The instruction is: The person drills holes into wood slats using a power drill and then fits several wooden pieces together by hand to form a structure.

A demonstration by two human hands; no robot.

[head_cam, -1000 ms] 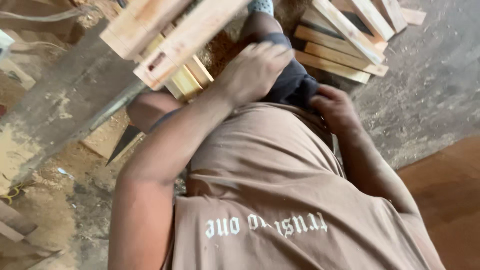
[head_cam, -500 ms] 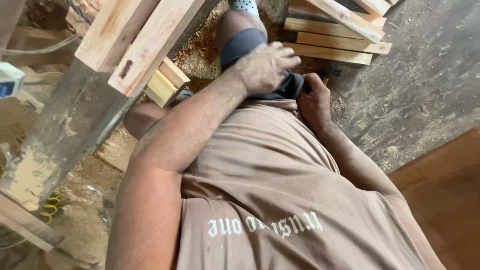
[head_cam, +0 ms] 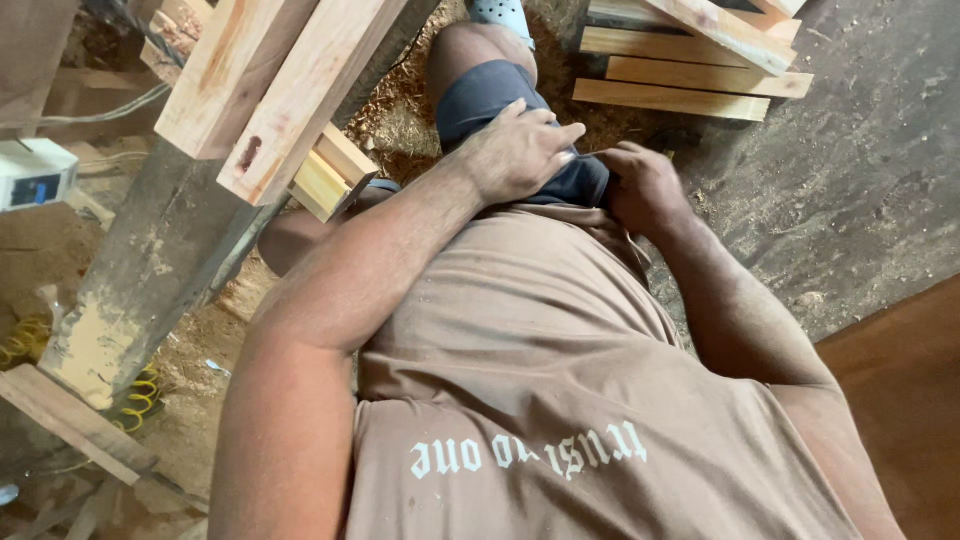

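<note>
L hand (head_cam: 520, 150) lay flat on the dark blue shorts (head_cam: 480, 100) over the raised thigh, fingers (head_cam: 555, 135) loosely spread and slightly curled, gripping nothing; contact w/ fabric only. R hand (head_cam: 640, 185) was at the shorts hem/waist just beside the L, knuckles toward camera, fingers tucked under at the cloth; cannot tell whether they pinched the fabric or held anything, since the palm side was hidden. Vs. the 2 earlier views: L hand had slid down from high on the knee to mid-thigh, and the R hand had closed in until the 2 were nearly touching; head cam had also tilted, so more of the tan shirt (head_cam: 560, 400) filled the lower view. Read: both hands were off the timber and busy at the clothing, so no wood was being handled at this point (judgement). Light wood beams (head_cam: 270, 90) sat on the worktop (head_cam: 150, 270) at upper L, well apart from either hand, untouched. Stacked planks (head_cam: 690, 80) lay on the sawdust-strewn floor (head_cam: 860, 180) beyond the knee, near a pale shoe (head_cam: 500, 15). Small white box device (head_cam: 35, 170) at far L edge.
</note>
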